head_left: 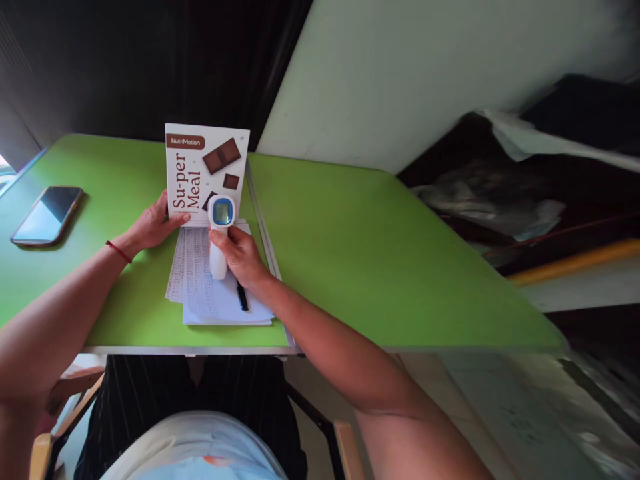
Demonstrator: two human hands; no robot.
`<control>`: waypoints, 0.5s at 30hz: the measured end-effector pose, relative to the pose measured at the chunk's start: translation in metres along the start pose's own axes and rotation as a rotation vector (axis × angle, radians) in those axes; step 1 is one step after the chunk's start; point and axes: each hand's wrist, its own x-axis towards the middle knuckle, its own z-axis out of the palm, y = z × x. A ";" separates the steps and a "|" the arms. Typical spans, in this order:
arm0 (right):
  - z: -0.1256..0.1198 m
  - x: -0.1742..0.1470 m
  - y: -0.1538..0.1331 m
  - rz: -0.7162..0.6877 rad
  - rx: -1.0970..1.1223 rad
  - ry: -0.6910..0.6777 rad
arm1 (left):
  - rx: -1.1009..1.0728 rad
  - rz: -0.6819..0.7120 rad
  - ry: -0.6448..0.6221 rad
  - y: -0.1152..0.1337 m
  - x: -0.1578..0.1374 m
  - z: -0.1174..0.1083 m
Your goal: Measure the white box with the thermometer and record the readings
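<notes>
My left hand (159, 223) grips the lower left edge of a white box (230, 150) printed "NutriMotion Su-per Meal" with pictures of chocolate. The box stands upright, facing me. In my right hand (243, 253) is a white infrared thermometer (218, 260) with a blue-framed screen, its head in front of the box's lower right part. My fingers wrap round its handle, and the screen faces me. Below them lies a stack of papers (200, 293) covered partly in handwriting. A black pen (242, 297) rests on the papers, partly hidden by my right hand.
A smartphone (47, 215) lies at the left of the green table (380, 253). A seam runs across the tabletop just right of the papers. Behind stand a dark panel (150, 67) and a pale wall (400, 73). Shelves with plastic bags (480, 200) are on the right.
</notes>
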 end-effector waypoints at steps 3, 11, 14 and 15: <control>0.000 0.000 0.001 0.003 0.003 -0.001 | -0.003 0.013 -0.002 0.002 0.000 0.000; -0.002 0.003 0.010 -0.011 -0.006 0.005 | -0.006 0.023 -0.005 0.000 0.000 0.001; -0.002 0.004 0.010 -0.016 -0.012 -0.004 | -0.002 0.031 -0.006 0.001 0.001 0.001; -0.002 0.004 0.010 -0.016 -0.014 -0.007 | -0.004 0.036 -0.006 0.001 0.001 0.001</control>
